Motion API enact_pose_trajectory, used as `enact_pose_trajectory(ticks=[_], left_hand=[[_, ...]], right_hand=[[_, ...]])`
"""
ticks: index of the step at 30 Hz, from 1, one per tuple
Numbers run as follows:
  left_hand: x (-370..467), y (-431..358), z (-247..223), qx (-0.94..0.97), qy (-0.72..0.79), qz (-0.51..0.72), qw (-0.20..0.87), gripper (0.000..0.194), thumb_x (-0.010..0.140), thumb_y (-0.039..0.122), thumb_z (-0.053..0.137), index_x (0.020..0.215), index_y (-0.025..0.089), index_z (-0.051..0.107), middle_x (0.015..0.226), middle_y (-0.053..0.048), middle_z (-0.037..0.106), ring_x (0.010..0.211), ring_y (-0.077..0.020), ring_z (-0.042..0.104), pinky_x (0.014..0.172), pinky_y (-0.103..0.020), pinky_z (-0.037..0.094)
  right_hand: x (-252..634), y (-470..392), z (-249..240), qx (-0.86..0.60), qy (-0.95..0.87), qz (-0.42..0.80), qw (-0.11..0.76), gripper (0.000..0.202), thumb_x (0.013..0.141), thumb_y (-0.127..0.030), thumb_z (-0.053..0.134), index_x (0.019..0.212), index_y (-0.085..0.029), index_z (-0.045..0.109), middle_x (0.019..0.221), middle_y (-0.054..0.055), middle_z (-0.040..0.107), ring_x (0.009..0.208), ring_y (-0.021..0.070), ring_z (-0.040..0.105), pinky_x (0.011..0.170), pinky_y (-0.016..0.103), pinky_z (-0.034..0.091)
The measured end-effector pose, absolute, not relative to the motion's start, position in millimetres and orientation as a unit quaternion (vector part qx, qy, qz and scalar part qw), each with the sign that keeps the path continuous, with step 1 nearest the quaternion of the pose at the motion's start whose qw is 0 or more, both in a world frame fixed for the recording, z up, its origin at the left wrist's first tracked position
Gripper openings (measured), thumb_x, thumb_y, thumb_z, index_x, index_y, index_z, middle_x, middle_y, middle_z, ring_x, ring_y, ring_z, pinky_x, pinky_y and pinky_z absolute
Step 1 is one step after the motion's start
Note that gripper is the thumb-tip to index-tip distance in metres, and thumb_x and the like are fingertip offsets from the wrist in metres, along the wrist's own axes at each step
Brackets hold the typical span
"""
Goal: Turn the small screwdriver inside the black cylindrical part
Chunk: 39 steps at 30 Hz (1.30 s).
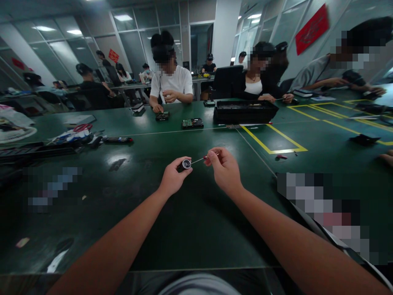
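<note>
Glass panels (167, 16) and red wall signs (312, 29) close off the room behind; before us lies a green counter (184, 233), its near edge running just in front of our body.

Left hand (174, 177): grip closed around a short black cylinder (185, 164), which we hold over the middle of the counter, well in from the near edge. Its pale-ringed end faces us. Right hand (225, 169): grip pinched on a red-handled tool (206, 157), the thin metal shaft pointing left at the cylinder's rim — whether the tip touches, we cannot tell.

Towards the counter's left edge we note a heap with red loop handles (82, 128) on top; to the right of it, a black rod with a red end (117, 139) lies flat. Beyond our hands, nearer the far edge, sit a green-and-black board (192, 123) and a long black tray (245, 113). Yellow tape (288, 152) marks out a rectangle to the right of centre, with a small red piece (281, 157) just outside its near side.

At the far edge, a co-worker in a white shirt (176, 82) has one hand on a dark part (162, 116) — apart from our own work.
</note>
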<state>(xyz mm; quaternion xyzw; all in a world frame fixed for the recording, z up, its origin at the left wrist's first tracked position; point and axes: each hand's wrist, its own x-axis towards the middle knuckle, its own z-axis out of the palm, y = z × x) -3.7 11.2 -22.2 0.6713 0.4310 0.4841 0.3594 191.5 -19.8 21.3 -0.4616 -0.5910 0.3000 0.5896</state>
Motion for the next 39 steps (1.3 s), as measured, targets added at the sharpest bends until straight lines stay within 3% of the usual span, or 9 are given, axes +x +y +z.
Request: enact_pose_trajectory(ticks=[7,20,26,31,35,39], left_hand=[[0.3,6.8,-15.5,0.675,0.438,0.469,0.364,0.038,0.078,0.017,0.075,0.116,0.021,0.073,0.119,-0.007,0.072,0.114,-0.0260,0.065,0.107,-0.044,0.046],[-1.8,7.4,-16.7,0.677,0.465,0.460,0.339,0.042,0.082,0.020,0.076,0.124,0.024,0.071,0.124,-0.005,0.071,0.117,-0.0251,0.064,0.109,-0.044,0.045],[-3.4,7.0,-18.2,0.690,0.470,0.441,0.329,0.046,0.084,0.021,0.075,0.129,0.029,0.068,0.131,-0.004,0.069,0.126,-0.0250,0.060,0.116,-0.045,0.040],[-3.0,7.4,-18.3,0.693,0.479,0.427,0.329,0.045,0.084,0.018,0.074,0.128,0.027,0.069,0.125,-0.005,0.071,0.120,-0.0248,0.064,0.114,-0.046,0.043],[-0.9,5.8,-16.7,0.697,0.482,0.422,0.323,0.044,0.082,0.015,0.075,0.124,0.026,0.071,0.126,-0.005,0.071,0.123,-0.0245,0.063,0.114,-0.045,0.043],[-0.3,4.7,-16.2,0.702,0.479,0.420,0.317,0.044,0.081,0.014,0.076,0.123,0.026,0.071,0.124,-0.004,0.072,0.120,-0.0240,0.064,0.112,-0.044,0.045]], right_hand=[[190.0,-13.9,18.7,-0.460,-0.558,0.313,0.616,0.022,0.095,-0.043,0.058,0.096,-0.021,0.063,0.081,0.004,0.073,0.073,0.0179,0.070,0.072,0.035,0.055],[193.3,-19.1,23.3,-0.526,-0.579,0.258,0.567,0.030,0.096,-0.048,0.057,0.096,-0.020,0.066,0.073,0.002,0.069,0.067,0.0178,0.065,0.064,0.032,0.048],[195.4,-16.3,17.1,-0.475,-0.611,0.285,0.566,0.020,0.098,-0.040,0.052,0.102,-0.022,0.061,0.075,0.000,0.067,0.069,0.0177,0.065,0.069,0.034,0.050],[194.5,-17.7,18.8,-0.454,-0.614,0.320,0.561,0.016,0.097,-0.037,0.051,0.101,-0.024,0.059,0.076,-0.001,0.067,0.072,0.0176,0.065,0.072,0.034,0.051],[194.5,-17.5,22.9,-0.506,-0.608,0.287,0.540,0.030,0.097,-0.049,0.051,0.087,-0.022,0.061,0.067,0.000,0.064,0.063,0.0173,0.062,0.064,0.032,0.046],[196.9,-14.4,23.6,-0.548,-0.612,0.243,0.516,0.041,0.098,-0.056,0.046,0.085,-0.022,0.066,0.062,0.001,0.062,0.062,0.0187,0.061,0.062,0.032,0.042]])
